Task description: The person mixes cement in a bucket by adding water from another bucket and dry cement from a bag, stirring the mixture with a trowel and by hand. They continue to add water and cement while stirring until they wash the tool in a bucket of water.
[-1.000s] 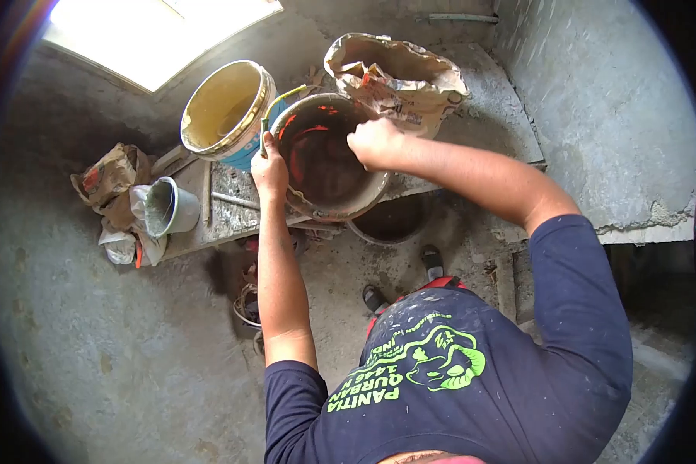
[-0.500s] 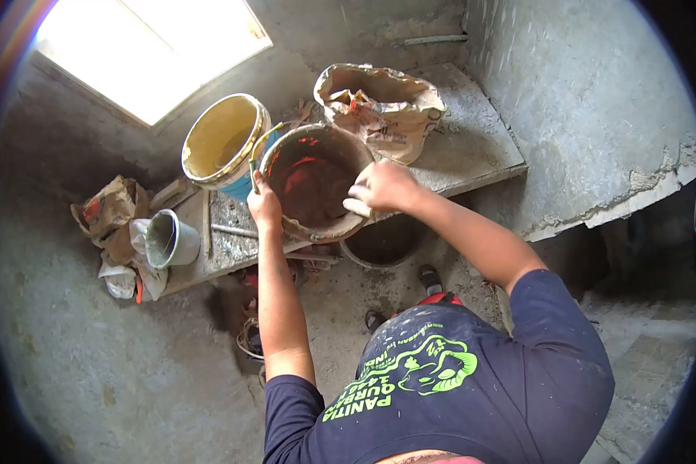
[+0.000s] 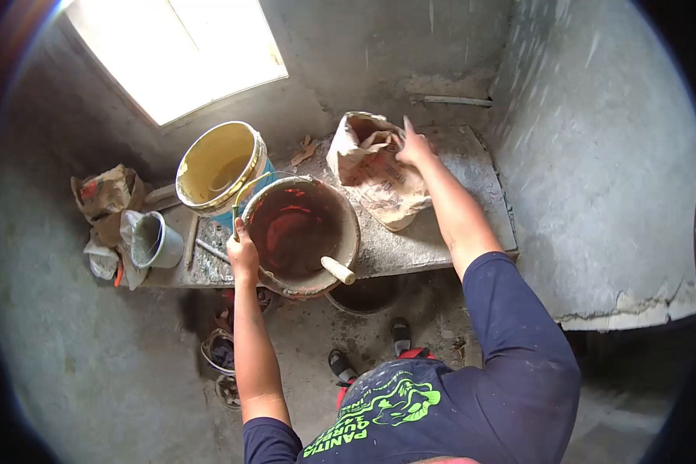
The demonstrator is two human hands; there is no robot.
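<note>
In the head view my left hand [image 3: 242,254] is closed around the wire handle [image 3: 238,210] of a dark mixing bucket [image 3: 353,236], at its left side. Out of the bucket's front right rim sticks the pale, rounded handle [image 3: 338,270] of a tool; its other end is hidden inside. My right hand [image 3: 415,147] grips the upper right edge of a crumpled paper sack [image 3: 387,185], one finger stretched upward. The sack stands on the ledge behind the bucket, its mouth partly folded in, its contents hard to see.
A yellow-lined pail [image 3: 187,197] stands left of the bucket. Further left are a small grey pail [image 3: 172,249] and a torn brown sack [image 3: 104,193]. Everything rests on a rough concrete ledge [image 3: 472,201]. Another dark tub [image 3: 363,295] sits below the ledge's front edge.
My right hand has let go of the tool's handle at the bucket and moved up and right to the sack. The sack's mouth is now drawn narrower. My left hand stays at the bucket handle.
</note>
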